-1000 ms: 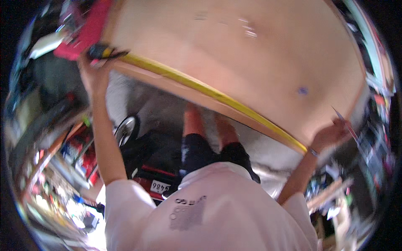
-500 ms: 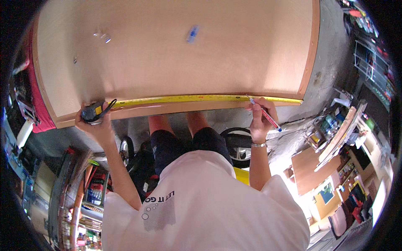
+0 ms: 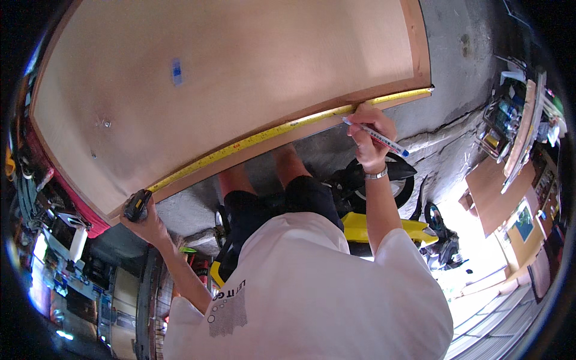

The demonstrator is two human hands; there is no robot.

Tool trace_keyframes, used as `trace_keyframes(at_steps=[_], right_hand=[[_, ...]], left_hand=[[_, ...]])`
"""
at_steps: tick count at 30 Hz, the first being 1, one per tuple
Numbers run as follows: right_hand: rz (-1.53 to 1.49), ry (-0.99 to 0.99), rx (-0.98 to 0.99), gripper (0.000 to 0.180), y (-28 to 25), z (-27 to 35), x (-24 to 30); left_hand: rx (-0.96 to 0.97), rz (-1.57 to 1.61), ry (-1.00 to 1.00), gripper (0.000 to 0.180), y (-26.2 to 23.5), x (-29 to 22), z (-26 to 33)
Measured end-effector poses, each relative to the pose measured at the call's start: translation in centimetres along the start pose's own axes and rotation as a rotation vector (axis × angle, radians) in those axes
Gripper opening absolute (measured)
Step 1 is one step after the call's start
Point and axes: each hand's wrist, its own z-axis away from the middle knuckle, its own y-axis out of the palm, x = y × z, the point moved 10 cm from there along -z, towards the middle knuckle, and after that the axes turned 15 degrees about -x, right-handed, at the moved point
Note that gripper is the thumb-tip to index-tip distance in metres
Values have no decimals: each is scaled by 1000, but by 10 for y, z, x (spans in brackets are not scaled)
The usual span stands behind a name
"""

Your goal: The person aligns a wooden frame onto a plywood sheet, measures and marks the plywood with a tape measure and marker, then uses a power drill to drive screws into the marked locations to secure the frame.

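Note:
A large light-brown board (image 3: 240, 72) with a darker wooden border lies in front of me. Along its near edge runs a yellow tape measure blade (image 3: 264, 134), its end hook at the board's right corner. The black tape measure case (image 3: 137, 205) is in my left hand (image 3: 147, 225), closed round it at the left corner. My right hand (image 3: 372, 132) grips a marker pen (image 3: 384, 140) with a white and red barrel and blue end. The pen's tip points at the border just below the blade; whether it touches cannot be made out.
A blue object (image 3: 176, 71) and small shiny bits (image 3: 107, 125) lie on the board. Red cloth (image 3: 72, 195) hangs under its left side. Behind me stands a yellow and black motorbike (image 3: 357, 231). Wooden planks (image 3: 521, 129) lean at the right.
My view has turned, so the board and blade now slant up to the right. The right hand and pen sit slightly left along the blade, with the pen lying flatter. Both hands keep their grip.

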Motion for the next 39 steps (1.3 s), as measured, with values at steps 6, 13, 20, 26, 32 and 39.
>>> trace_keyframes(at_steps=[6,13,20,26,32,39], right_hand=[[12,-134,183,6,11,-5,13],[-20,-220,256,6,33,0,25],[-28,-267,278,6,47,11,27],[-21,-277,286,6,49,8,29],[-16,-253,261,7,47,8,27],[42,-220,288,8,52,9,28]], left_hand=[[94,-207,-1,60,-1,15,-2],[106,-194,33,57,-2,13,-4],[83,-162,39,53,5,6,-2],[85,-232,65,53,4,3,-3],[82,-263,50,54,4,3,-2],[61,-241,39,57,5,1,0]])
